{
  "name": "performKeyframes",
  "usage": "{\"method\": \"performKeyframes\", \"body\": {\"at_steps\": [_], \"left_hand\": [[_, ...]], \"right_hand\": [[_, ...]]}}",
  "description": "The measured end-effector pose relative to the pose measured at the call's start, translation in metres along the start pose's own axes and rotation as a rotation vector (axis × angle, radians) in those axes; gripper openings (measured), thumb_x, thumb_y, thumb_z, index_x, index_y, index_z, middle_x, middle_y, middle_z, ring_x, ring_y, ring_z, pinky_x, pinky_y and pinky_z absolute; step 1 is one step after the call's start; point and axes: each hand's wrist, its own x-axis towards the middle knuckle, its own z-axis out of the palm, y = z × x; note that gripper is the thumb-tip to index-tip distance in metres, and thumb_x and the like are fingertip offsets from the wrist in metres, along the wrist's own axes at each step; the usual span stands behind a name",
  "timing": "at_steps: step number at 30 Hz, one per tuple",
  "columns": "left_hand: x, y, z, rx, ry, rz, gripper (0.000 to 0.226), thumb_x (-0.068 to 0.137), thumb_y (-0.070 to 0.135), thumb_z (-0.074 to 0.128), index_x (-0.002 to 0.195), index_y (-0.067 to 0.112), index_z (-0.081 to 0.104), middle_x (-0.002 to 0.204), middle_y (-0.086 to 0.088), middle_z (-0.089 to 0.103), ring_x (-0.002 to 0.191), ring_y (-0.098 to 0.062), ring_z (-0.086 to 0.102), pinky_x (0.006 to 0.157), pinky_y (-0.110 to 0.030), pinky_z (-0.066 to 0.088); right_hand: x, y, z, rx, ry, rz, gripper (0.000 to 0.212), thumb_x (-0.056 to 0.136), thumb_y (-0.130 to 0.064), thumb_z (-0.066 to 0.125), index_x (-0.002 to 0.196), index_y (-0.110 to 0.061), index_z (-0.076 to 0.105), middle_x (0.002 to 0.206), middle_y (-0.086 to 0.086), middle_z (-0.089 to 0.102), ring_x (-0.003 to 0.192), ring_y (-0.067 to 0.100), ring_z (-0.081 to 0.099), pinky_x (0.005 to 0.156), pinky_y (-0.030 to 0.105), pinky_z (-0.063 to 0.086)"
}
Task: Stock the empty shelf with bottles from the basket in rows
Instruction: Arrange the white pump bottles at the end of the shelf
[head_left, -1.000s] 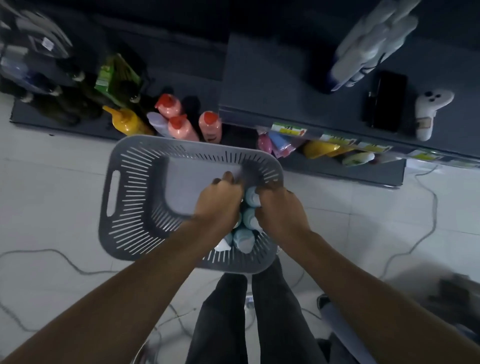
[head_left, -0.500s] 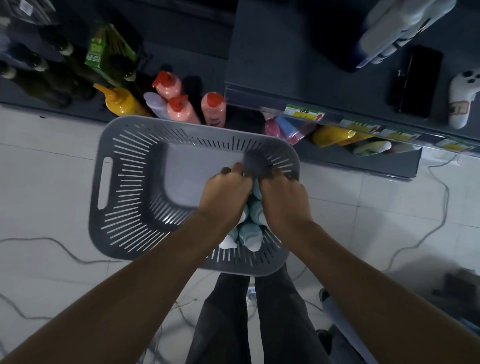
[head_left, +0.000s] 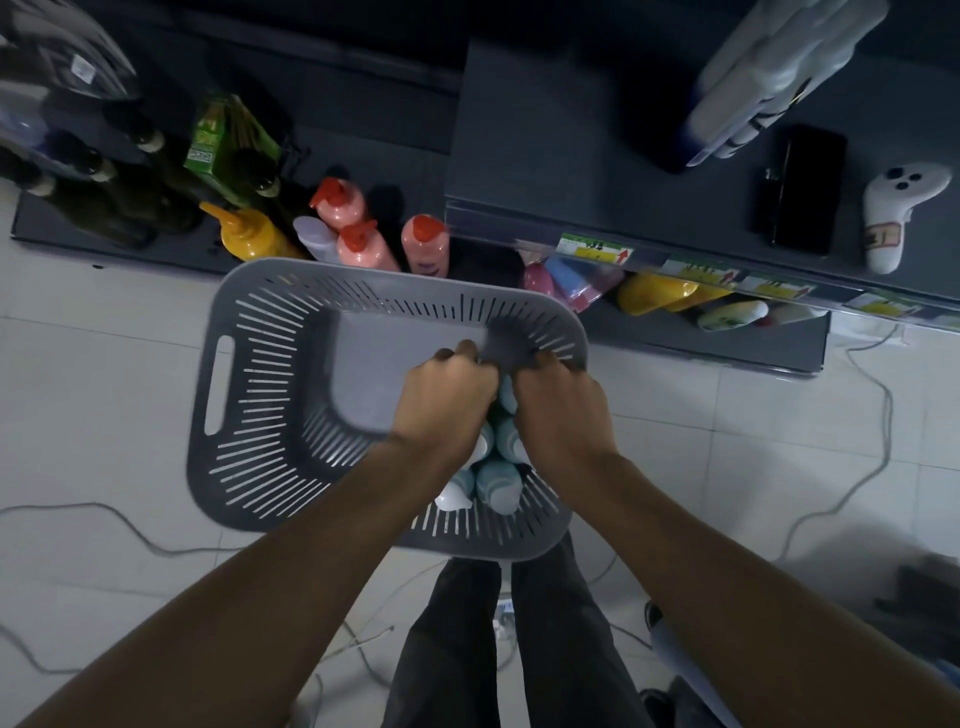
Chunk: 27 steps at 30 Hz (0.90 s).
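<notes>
Left hand (head_left: 447, 400), right hand (head_left: 561, 413) curling fingers round teal bottles (head_left: 497, 486) bunched in near-right corner of basket (head_left: 218, 395); fingertips hidden. Advising: gripping below caps, lifting straight, clearing rim before reaching toward empty shelf (head_left: 571, 156).

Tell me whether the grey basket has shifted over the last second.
No, not noticeably. The grey basket keeps its far rim just before the pink bottles on the low shelf; it looks slightly larger, perhaps from camera motion.
</notes>
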Motion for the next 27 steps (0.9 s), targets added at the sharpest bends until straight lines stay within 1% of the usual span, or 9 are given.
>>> {"method": "performKeyframes", "body": {"at_steps": [2,5,9,13,16,18,19,23,27], "left_hand": [[-0.003,-0.001,-0.010,0.015,0.013,-0.020,0.025,0.092,0.007,0.062,0.116,0.014,0.064,0.114,-0.008,0.058,0.100,-0.031,0.063,0.068,-0.034,0.038],[-0.010,-0.003,-0.030,0.009,0.024,-0.038,0.027,0.093,0.009,0.062,0.119,0.016,0.063,0.116,-0.009,0.059,0.103,-0.032,0.064,0.069,-0.035,0.039],[-0.023,-0.004,-0.065,0.047,0.048,-0.050,0.025,0.091,0.008,0.062,0.114,0.014,0.066,0.114,-0.010,0.062,0.102,-0.033,0.065,0.068,-0.036,0.041],[-0.041,-0.003,-0.112,0.090,0.097,-0.038,0.025,0.091,0.007,0.063,0.116,0.012,0.066,0.117,-0.012,0.063,0.106,-0.035,0.066,0.072,-0.039,0.047],[-0.056,-0.001,-0.151,0.076,0.126,-0.028,0.025,0.089,0.004,0.065,0.113,0.010,0.064,0.118,-0.013,0.062,0.107,-0.037,0.065,0.069,-0.038,0.041],[-0.066,0.001,-0.180,0.074,0.145,-0.012,0.023,0.086,0.004,0.067,0.108,0.011,0.065,0.114,-0.012,0.064,0.106,-0.037,0.065,0.068,-0.038,0.040],[-0.072,0.004,-0.195,0.073,0.154,-0.004,0.023,0.084,0.003,0.068,0.106,0.011,0.065,0.112,-0.012,0.064,0.105,-0.037,0.065,0.067,-0.038,0.040],[-0.091,0.015,-0.247,0.079,0.205,0.016,0.025,0.083,0.004,0.067,0.107,0.011,0.066,0.108,-0.014,0.063,0.102,-0.038,0.064,0.067,-0.037,0.041],[-0.105,0.026,-0.298,0.057,0.261,0.057,0.027,0.082,0.014,0.075,0.108,0.013,0.067,0.092,-0.009,0.055,0.082,-0.031,0.057,0.064,-0.037,0.045]], "right_hand": [[-0.004,-0.003,-0.006,-0.004,0.032,-0.003,0.017,0.091,-0.005,0.058,0.103,-0.008,0.069,0.107,0.013,0.063,0.090,0.032,0.067,0.070,0.037,0.052],[-0.012,-0.006,-0.022,0.003,0.089,-0.003,0.011,0.084,-0.005,0.068,0.095,-0.007,0.070,0.096,0.013,0.065,0.078,0.034,0.067,0.063,0.038,0.051],[-0.029,-0.005,-0.055,-0.014,0.111,-0.003,0.022,0.090,-0.020,0.066,0.111,-0.016,0.065,0.110,0.007,0.063,0.094,0.031,0.066,0.073,0.035,0.048],[-0.047,-0.002,-0.097,-0.025,0.180,0.025,0.024,0.084,-0.027,0.070,0.108,-0.021,0.069,0.106,0.005,0.067,0.095,0.031,0.066,0.070,0.033,0.041],[-0.061,0.001,-0.132,-0.017,0.211,0.047,0.030,0.080,-0.026,0.072,0.111,-0.024,0.070,0.108,0.007,0.067,0.099,0.034,0.066,0.073,0.035,0.047],[-0.075,0.004,-0.161,-0.014,0.236,0.037,0.031,0.079,-0.026,0.073,0.110,-0.025,0.070,0.108,0.008,0.067,0.100,0.035,0.066,0.075,0.036,0.049],[-0.082,0.006,-0.175,-0.015,0.249,0.030,0.030,0.078,-0.025,0.073,0.108,-0.025,0.071,0.106,0.008,0.067,0.097,0.036,0.066,0.072,0.035,0.048],[-0.115,0.017,-0.227,0.002,0.326,-0.003,0.029,0.074,-0.024,0.072,0.103,-0.027,0.072,0.097,0.006,0.066,0.089,0.034,0.065,0.066,0.031,0.039],[-0.146,0.035,-0.273,0.057,0.387,-0.021,0.028,0.070,-0.026,0.074,0.098,-0.026,0.072,0.093,0.000,0.067,0.081,0.027,0.061,0.065,0.029,0.041]]}}
